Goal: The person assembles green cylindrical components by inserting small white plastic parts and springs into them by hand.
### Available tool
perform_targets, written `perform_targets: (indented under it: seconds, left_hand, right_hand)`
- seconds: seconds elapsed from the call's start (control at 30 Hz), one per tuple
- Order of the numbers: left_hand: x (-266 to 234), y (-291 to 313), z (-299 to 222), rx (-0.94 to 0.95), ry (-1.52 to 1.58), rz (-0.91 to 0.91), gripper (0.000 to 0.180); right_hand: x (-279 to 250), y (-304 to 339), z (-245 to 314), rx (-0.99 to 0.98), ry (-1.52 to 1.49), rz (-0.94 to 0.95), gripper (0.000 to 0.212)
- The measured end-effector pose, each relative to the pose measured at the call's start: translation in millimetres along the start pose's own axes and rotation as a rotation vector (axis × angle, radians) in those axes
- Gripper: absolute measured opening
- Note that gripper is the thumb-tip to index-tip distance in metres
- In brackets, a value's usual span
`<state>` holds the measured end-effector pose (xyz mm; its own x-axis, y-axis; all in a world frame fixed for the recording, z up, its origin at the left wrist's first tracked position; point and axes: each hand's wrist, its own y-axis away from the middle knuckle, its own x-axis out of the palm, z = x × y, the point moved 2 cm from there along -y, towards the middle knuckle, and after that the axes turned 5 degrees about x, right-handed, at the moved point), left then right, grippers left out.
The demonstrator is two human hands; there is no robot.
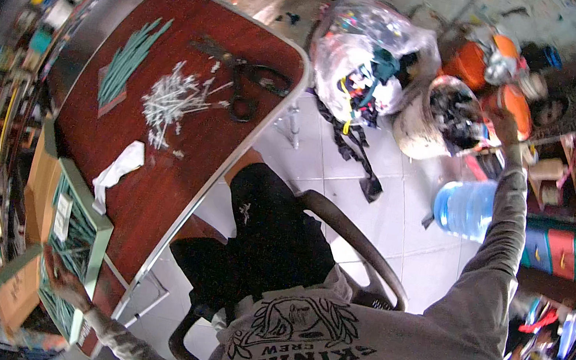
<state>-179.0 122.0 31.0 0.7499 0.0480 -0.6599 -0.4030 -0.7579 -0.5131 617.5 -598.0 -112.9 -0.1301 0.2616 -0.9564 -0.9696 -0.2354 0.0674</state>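
Observation:
My left hand (66, 287) reaches into an open cardboard box (104, 231) at the table's left front. The box is filled with thin green sticks (77, 223); the fingers look stretched out over them. My right arm extends far to the right, and my right hand (506, 128) is beside an orange container (517, 102). Its fingers are too small and blurred to make out. On the table lie a bundle of green sticks (129, 63), a pile of short white sticks (171, 101), black-handled scissors (245, 92) and a crumpled white piece (118, 168).
The red-brown table (196, 148) stands at my left. Ahead are a clear plastic bag (351, 59) of scraps and a stained white bucket (415, 128) holding dark material. A blue water bottle (459, 208) lies near my right arm. Crowded shelves (10, 94) line the left.

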Motion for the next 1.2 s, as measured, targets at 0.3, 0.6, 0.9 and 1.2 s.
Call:
perform_targets:
  seconds: [0.3, 0.6, 0.9, 1.2]
  left_hand:
    - [73, -31, -172, 0.373, -0.276, -0.087, 0.027]
    - [178, -46, -186, 0.519, -0.321, 0.34, 0.032]
    - [195, -42, -144, 0.42, -0.278, 0.207, 0.015]
    - [189, -36, -124, 0.356, -0.071, 0.137, 0.018]
  right_hand:
    - [64, -63, -46, 0.095, 0.238, -0.214, 0.055]
    - [3, 24, 333, -0.773, -0.117, -0.804, 0.055]
    - [51, 242, 576, -1.475, -0.17, -0.079, 0.061]
    - [82, 248, 614, -1.798, 0.011, -0.005, 0.046]
